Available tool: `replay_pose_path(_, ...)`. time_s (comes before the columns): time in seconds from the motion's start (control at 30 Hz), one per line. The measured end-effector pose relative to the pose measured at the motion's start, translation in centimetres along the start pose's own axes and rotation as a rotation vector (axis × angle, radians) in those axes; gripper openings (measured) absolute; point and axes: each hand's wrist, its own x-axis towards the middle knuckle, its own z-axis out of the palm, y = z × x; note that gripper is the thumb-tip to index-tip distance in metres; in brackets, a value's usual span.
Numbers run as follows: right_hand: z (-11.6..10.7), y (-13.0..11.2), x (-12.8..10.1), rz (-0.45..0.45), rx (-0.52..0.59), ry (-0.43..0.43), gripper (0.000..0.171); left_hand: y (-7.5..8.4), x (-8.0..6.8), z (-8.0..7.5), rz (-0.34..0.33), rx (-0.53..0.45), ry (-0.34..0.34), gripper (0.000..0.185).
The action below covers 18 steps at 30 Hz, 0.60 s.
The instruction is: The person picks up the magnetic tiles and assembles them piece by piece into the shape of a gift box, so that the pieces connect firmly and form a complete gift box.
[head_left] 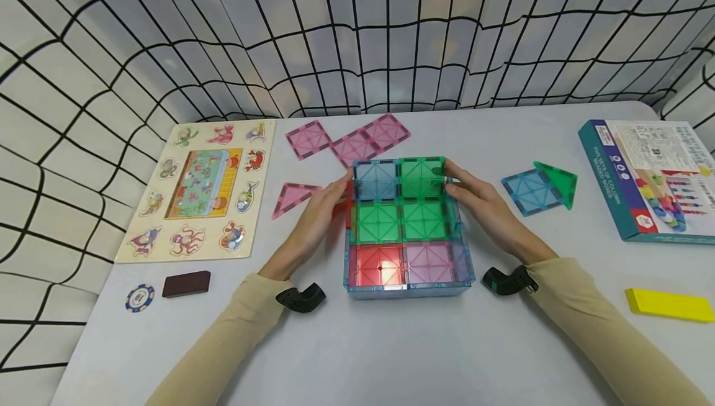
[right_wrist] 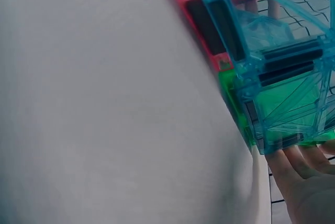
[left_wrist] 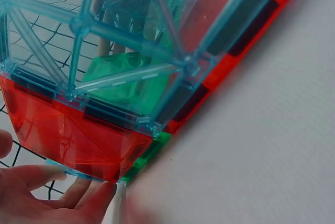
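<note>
On table [head_left: 391, 344] | tile box [head_left: 408, 232] between puzzle board [head_left: 195, 189], toy box [head_left: 653, 176]

Tile box [head_left: 408, 232] as landmark. Near side: bare table [head_left: 391, 356], open approach. Left: pink triangle [head_left: 293, 198] near my left hand [head_left: 318, 220]. Right: blue square [head_left: 527, 192], green triangle [head_left: 558, 182] near. Behind: pink squares [head_left: 349, 139] block.

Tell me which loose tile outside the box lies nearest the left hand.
The pink triangle tile, just left of the left hand; the pink squares lie farther back.
</note>
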Motion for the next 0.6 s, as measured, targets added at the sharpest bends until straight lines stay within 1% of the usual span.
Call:
replay_pose_path(0.3,0.2,-0.3,-0.6,-0.04,-0.089,0.019,0.063,-0.3,-0.8,-0.1,0.091,-0.005,0.017,0.053)
replay_pose_path(0.4,0.1,-0.5,-0.9,-0.024,-0.113,0.005,0.063,-0.5,-1.0,-0.2,0.101,0.038,0.024,0.052)
replay_pose_path(0.53,0.0,-0.8,-1.2,-0.003,-0.13,-0.027,0.06,-0.6,-1.2,-0.4,0.103,0.11,0.015,0.051)
replay_pose_path(0.6,0.1,-0.8,-1.2,0.001,-0.128,-0.037,0.06,-0.7,-1.2,-0.4,0.103,0.125,0.005,0.051)
